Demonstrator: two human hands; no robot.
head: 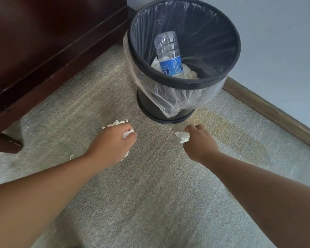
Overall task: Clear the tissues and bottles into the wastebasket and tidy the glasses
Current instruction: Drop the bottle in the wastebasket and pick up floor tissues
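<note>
While L hand (113,138), R hand (199,140) grip tissues (183,136), wastebasket (184,83) sits ahead.

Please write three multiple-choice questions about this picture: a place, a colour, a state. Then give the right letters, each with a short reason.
1. Where is the plastic bottle? A) on the carpet B) inside the wastebasket C) under the furniture
2. What colour is its label? A) blue B) red C) green
3. What is the left hand doing? A) lying flat B) holding a glass C) gripping crumpled tissue
Answers: 1 B, it stands within the rim; 2 A, the band is blue; 3 C, white tissue sticks out of its grip.
</note>
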